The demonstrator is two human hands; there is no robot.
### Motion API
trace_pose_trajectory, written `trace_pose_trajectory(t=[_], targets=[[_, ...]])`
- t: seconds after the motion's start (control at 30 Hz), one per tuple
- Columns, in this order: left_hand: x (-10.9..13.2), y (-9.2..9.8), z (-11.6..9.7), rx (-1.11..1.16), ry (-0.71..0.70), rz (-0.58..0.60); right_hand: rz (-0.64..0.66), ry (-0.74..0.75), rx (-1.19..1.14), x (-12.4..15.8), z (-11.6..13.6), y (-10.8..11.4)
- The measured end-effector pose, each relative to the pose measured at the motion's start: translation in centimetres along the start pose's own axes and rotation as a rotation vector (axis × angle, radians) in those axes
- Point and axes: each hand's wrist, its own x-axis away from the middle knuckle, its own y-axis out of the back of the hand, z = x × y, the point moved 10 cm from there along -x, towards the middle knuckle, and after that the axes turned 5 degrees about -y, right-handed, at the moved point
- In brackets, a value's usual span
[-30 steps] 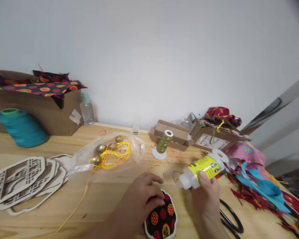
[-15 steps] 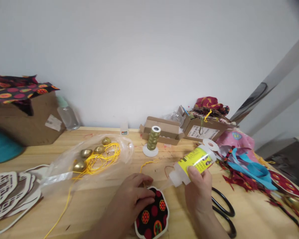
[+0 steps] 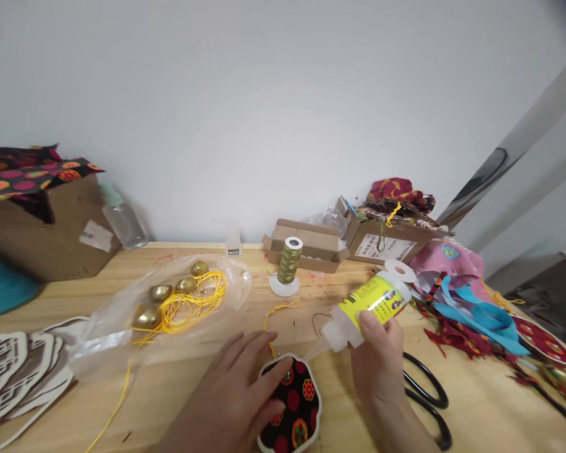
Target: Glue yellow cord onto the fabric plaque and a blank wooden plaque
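My right hand [image 3: 380, 365] is closed around a white glue bottle with a yellow label [image 3: 365, 304], tilted so its nozzle points down and left at the table. My left hand [image 3: 238, 390] lies with fingers stretched flat on the left edge of a small shaped piece covered in black fabric with red and orange dots [image 3: 292, 406], pressing it to the wooden table [image 3: 179, 390]. A short yellow cord [image 3: 276, 313] lies just beyond the piece.
A clear bag with gold bells and yellow cord [image 3: 174, 299] lies left. Laser-cut wooden shapes [image 3: 19, 371] at far left, a cardboard box [image 3: 47, 233], a gold thread spool [image 3: 287, 264], small boxes [image 3: 382, 242], fabric scraps [image 3: 476, 314] and black scissors [image 3: 429, 402] at right.
My left hand's fingers have flattened out and slid lower onto the fabric piece. The glue bottle's nozzle has come slightly closer to the piece. The view shifted a little right.
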Motion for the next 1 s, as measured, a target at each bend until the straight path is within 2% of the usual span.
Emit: trace_pose_trajectory(t=[0.07, 0.13, 0.37, 0.63, 0.9, 1.0], targets=[[0.3, -0.5, -1.1, -0.169, -0.094, 0.003, 0.009, -0.001, -0.001, 0.0, 0.0, -0.1], [0.6, -1.2, -1.4, -0.26, -0.115, 0.021, 0.01, 0.002, 0.004, 0.0, 0.1, -0.2], [1.3, -2.3, -0.7, -0.279, -0.084, 0.025, 0.007, -0.006, -0.01, 0.0, 0.1, -0.1], [1.3, -1.6, -0.8, -0.302, -0.102, -0.022, 0.006, -0.024, -0.046, 0.1, 0.1, -0.3], [0.2, 1.2, -2.0, -0.394, -0.19, -0.125, -0.042, -0.049, -0.079, -0.1, -0.3, 0.2], [0.4, 1.2, -1.9, -0.377, -0.194, -0.141, -0.063, -0.056, -0.088, -0.2, -0.3, 0.4]])
